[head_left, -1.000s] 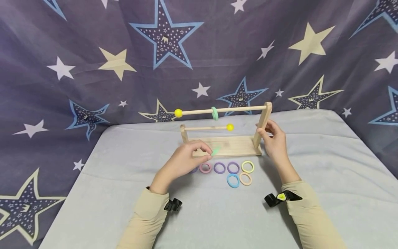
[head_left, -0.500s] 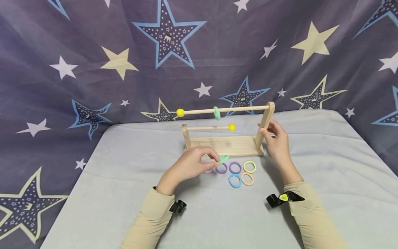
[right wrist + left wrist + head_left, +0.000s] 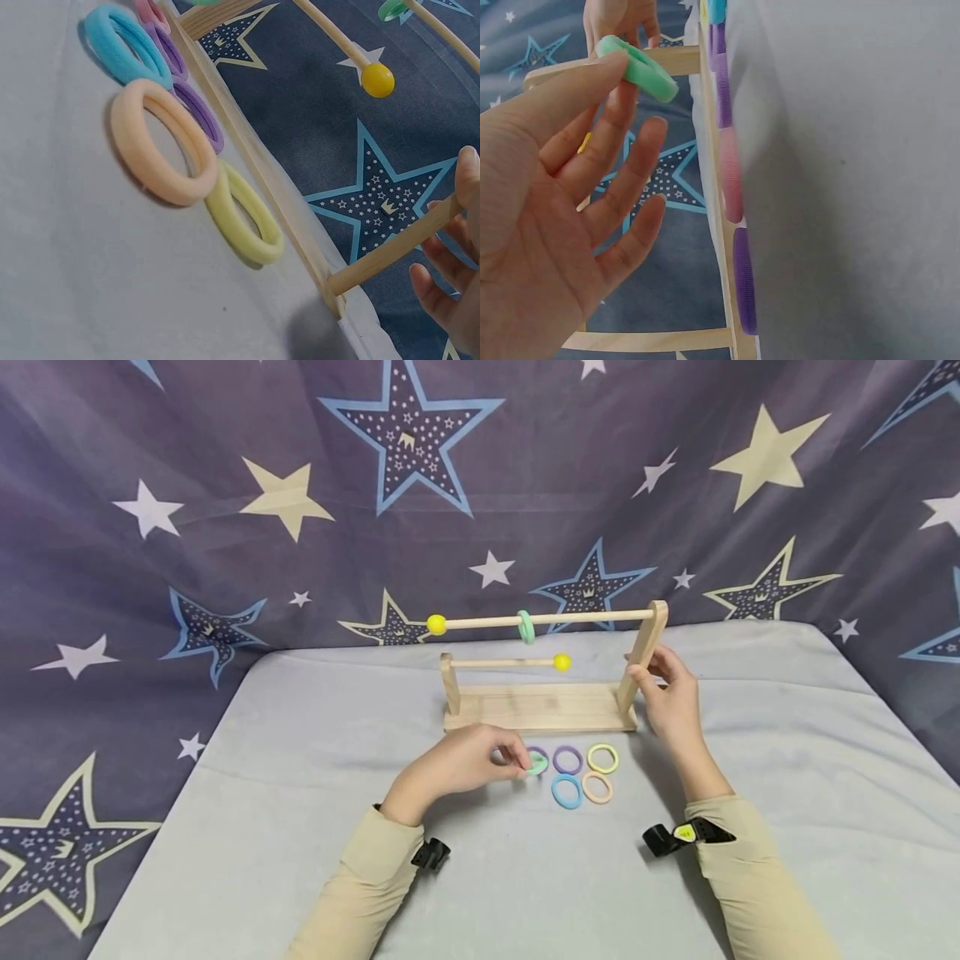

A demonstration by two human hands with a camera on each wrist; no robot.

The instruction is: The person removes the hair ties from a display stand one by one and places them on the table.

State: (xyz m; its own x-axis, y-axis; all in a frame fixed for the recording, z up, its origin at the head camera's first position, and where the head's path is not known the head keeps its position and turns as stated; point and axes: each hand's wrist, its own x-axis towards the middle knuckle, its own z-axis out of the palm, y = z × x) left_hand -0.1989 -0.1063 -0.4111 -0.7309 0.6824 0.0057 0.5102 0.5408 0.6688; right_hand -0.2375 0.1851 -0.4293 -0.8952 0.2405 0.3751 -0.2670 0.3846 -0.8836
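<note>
Between thumb and index finger, my left hand point(image 3: 461, 768) pinches a mint green hair tie point(image 3: 649, 75); its other fingers are spread in the left wrist view. In the head view this tie overlaps a purple hair tie point(image 3: 545, 752) lying before the wooden rack point(image 3: 543, 710). My right hand point(image 3: 670, 697) grips the rack's taller right post point(image 3: 647, 643) with thumb and fingers. Another green hair tie point(image 3: 527, 627) hangs around the upper rod point(image 3: 600, 617). The lower rod point(image 3: 502, 664) carries no tie.
Blue point(image 3: 566, 792), peach point(image 3: 597, 788), yellow point(image 3: 602, 758) and another purple hair tie point(image 3: 567, 760) lie on the grey cloth. A pink hair tie point(image 3: 731, 176) shows in the left wrist view. Yellow balls cap both rods. Behind hangs a star-patterned curtain point(image 3: 315, 568).
My left hand has carried the green hair tie from in front of the rack's base toward me and slightly right, over the row of ties. The right hand keeps its grip on the post.
</note>
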